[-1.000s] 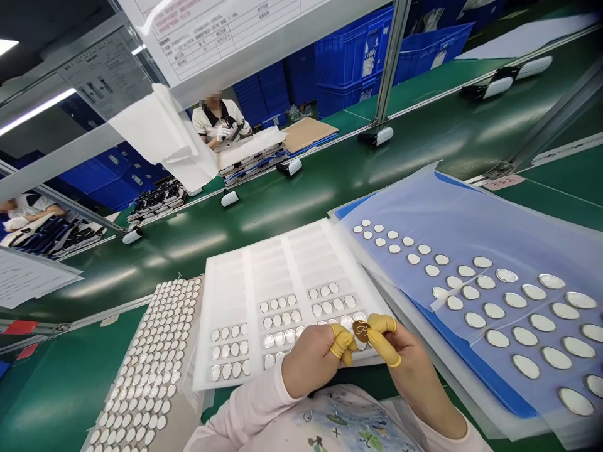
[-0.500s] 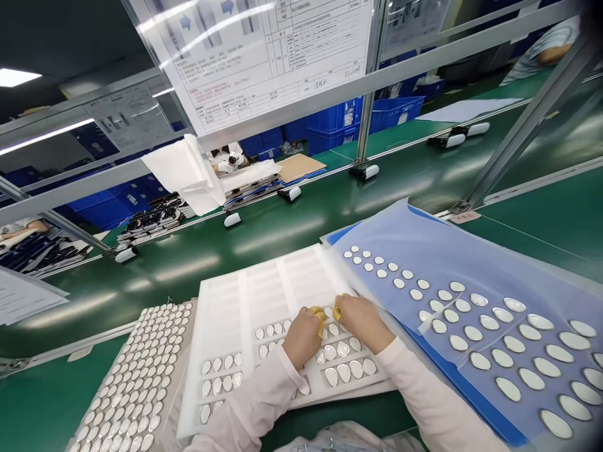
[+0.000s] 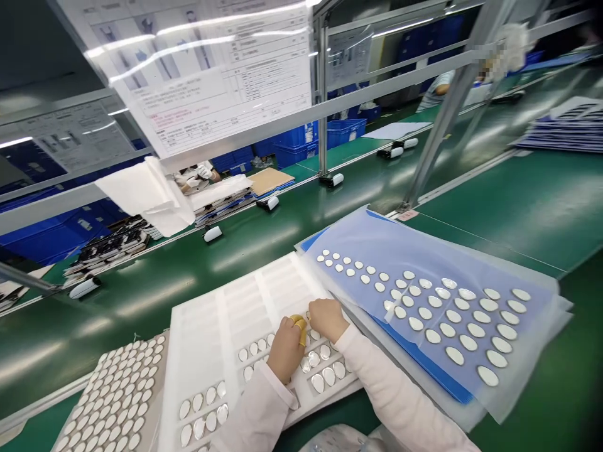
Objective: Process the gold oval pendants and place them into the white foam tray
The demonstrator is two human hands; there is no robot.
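Note:
A white foam tray [image 3: 198, 333] lies before me, with small oval mirror-like pieces [image 3: 318, 383] in rows of its slots. Over its middle rows my left hand [image 3: 287, 348] is closed, fingers bent together, with yellow covers on the fingertips. My right hand [image 3: 328, 319] is closed too, right beside it, its fingertips curled in and mostly hidden. Whatever the fingers hold is too small and covered to make out. On the right, more ovals lie spaced out on a translucent film over a blue sheet [image 3: 348, 235].
Left of the tray, a board packed with ovals [image 3: 113, 402] lies on the green table. Beyond runs a green belt [image 3: 155, 270] with black-and-white pieces [image 3: 268, 203]. A metal post [image 3: 443, 119] and a hanging instruction sheet [image 3: 226, 69] rise in front. Stacked sheets [image 3: 565, 129] lie far right.
The view has swung right, so the scene sits further left. Both hands stay close together over the tray; the right fingers are now turned further in.

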